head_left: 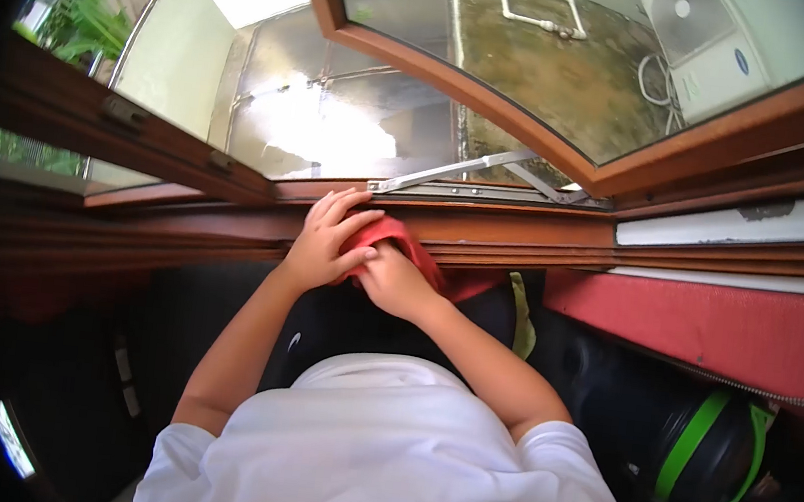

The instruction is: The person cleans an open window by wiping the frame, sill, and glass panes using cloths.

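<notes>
A red cloth point(410, 242) is bunched at the wooden window sill point(512, 231), and its loose end hangs down to the right. My right hand point(394, 278) grips the cloth, with its fingers mostly hidden in the folds. Beside it, my left hand point(330, 237) lies with fingers stretched toward the sill's outer edge, touching the cloth's left side. The left thumb reaches across to the right hand. Just beyond the left fingertips is the metal window stay point(469, 168), fixed along the frame.
An opened wooden casement point(505, 105) tilts outward at the upper right. Another wooden frame point(141, 126) stands at left. Outside are wet tiles point(276, 52) and an air-conditioner unit point(707, 53). Below right are a red padded ledge point(707, 327) and a dark cylinder with green bands point(695, 448).
</notes>
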A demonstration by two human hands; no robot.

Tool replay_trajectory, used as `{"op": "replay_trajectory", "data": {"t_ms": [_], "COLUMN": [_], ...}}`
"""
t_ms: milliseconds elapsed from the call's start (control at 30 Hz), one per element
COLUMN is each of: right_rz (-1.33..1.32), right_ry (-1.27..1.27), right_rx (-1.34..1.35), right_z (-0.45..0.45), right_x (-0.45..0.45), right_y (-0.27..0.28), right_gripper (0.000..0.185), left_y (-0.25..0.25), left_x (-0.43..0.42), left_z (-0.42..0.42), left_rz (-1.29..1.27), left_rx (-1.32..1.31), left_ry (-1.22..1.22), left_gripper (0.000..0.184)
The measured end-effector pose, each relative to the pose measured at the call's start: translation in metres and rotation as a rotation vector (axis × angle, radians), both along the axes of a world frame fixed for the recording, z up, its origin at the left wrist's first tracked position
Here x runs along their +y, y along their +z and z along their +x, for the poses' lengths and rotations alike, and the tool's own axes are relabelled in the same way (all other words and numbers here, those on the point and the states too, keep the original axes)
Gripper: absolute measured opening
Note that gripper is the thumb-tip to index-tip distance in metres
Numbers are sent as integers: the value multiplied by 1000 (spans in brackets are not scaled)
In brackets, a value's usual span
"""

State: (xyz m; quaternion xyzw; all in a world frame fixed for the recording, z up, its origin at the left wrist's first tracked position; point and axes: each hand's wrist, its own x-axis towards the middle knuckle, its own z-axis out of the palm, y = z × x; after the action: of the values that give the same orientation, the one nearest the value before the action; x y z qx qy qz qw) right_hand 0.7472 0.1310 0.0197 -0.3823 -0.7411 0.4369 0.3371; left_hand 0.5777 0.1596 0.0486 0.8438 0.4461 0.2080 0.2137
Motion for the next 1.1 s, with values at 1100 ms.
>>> {"op": "replay_trajectory", "data": {"t_ms": [1100], "right_rz": [457], "right_ry": [-504], "right_rx": [18], "right_z": [168], "right_x": [7], "right_y": [136], "right_gripper": [36], "left_y": [37], "left_x": [0], "left_z": [66], "left_rz": [-379], "left_rx": [-523], "left_ry": [229], "left_gripper": [26]}}
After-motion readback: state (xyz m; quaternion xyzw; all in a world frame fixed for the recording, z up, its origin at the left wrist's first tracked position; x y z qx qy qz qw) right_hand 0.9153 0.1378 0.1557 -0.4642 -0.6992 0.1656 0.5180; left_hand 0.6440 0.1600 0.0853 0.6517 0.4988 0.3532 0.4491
